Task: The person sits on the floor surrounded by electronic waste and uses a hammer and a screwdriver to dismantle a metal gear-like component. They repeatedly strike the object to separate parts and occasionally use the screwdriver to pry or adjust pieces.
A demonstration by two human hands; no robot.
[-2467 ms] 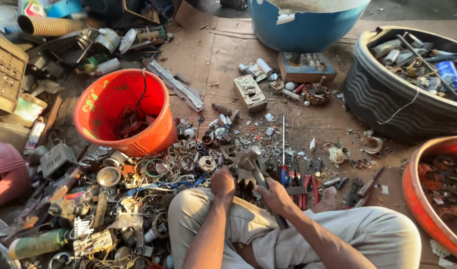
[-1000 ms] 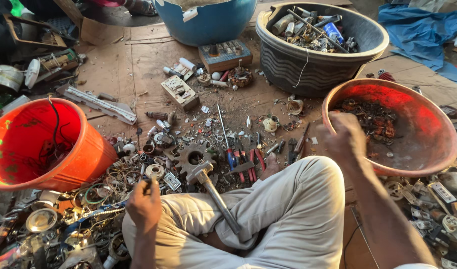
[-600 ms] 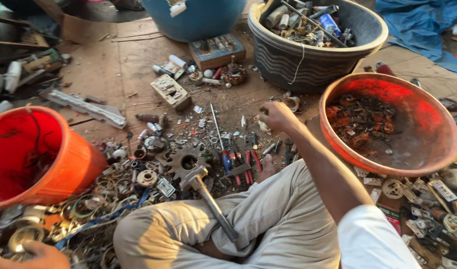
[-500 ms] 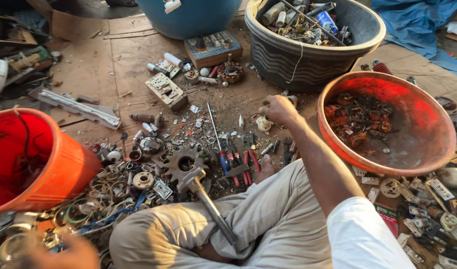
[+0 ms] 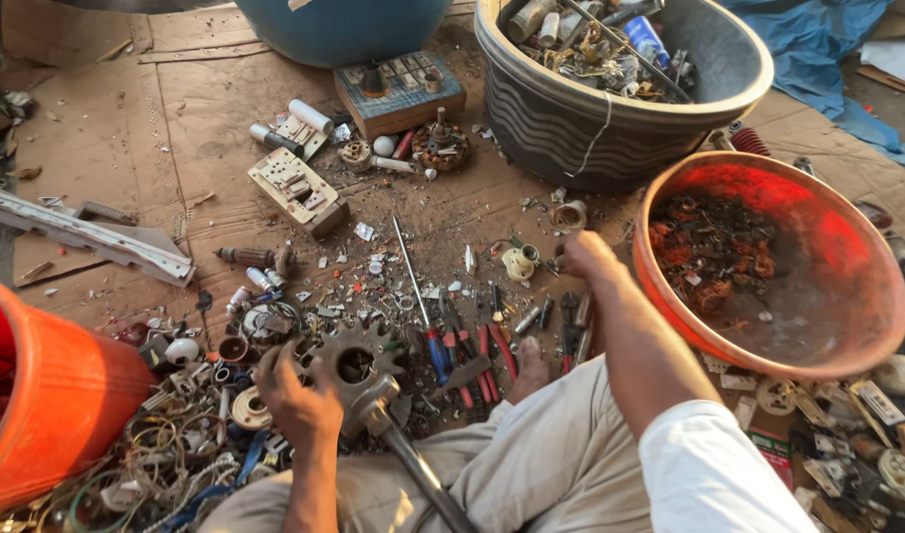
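The floor (image 5: pixel 107 148) is covered with brown cardboard and crowded with scrap, and the widest bare stretch is seen at the upper left, between a long pale metal strip (image 5: pixel 87 235) at the left edge and a blue tub (image 5: pixel 344 30) at the top. The right side is closed in by a red basin (image 5: pixel 847 266) holding rusty bits and, above it, by a dark ribbed tub (image 5: pixel 571 118) heaped with metal parts; only a narrow gap is left between the two. At the lower left edge an orange bucket (image 5: pixel 38 395) is cut off by the frame, with a tangle of rings and wire just beside it. The left hand (image 5: pixel 292 400) is lowered near the left knee, back upward, with the wrist bent and the fingers curled over the edge of a rusty toothed gear (image 5: pixel 356 355); the gear lies flat on the floor amid small scrap, touching the head of a hammer (image 5: pixel 393 439) whose handle runs down across the lap. The right hand (image 5: pixel 583 259) is stretched forward from a white sleeve, arm nearly straight, and is set close to the rim of the red basin and just beside a small cream fitting (image 5: pixel 520 262); its fingers are turned away from the camera, so whether anything is held cannot be told. Between the two hands, red-handled pliers (image 5: pixel 487 345) and a long screwdriver (image 5: pixel 418 296) are laid on the floor, leaving little free room there.
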